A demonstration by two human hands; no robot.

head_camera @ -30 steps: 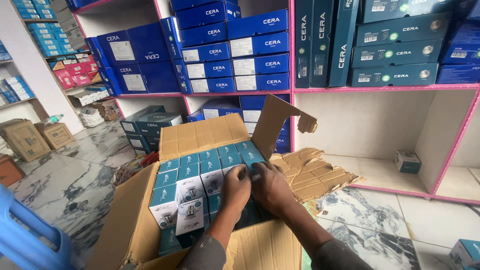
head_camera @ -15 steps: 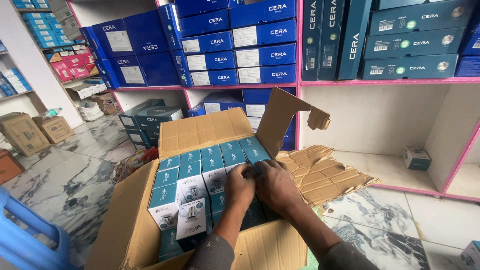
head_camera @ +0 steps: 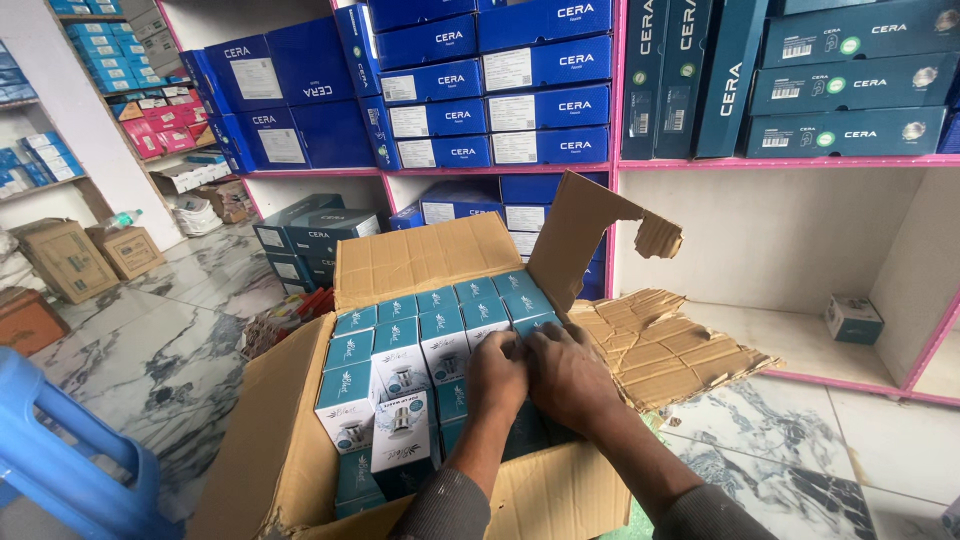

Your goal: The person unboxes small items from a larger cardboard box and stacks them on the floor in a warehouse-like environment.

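Both hands [head_camera: 540, 375] have edged forward, curled fingers [head_camera: 525, 340] gripping a teal box [head_camera: 535, 322].

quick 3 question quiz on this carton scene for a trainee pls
1. True or false: both hands rest on the small teal boxes inside the open cardboard carton.
2. Where does the lone small box sit? A) on the floor B) on the lower shelf at right C) in the carton
3. What colour is the plastic stool at lower left?

Key: 1 true: left hand and right hand are side by side on them. 2 B. 3 blue.
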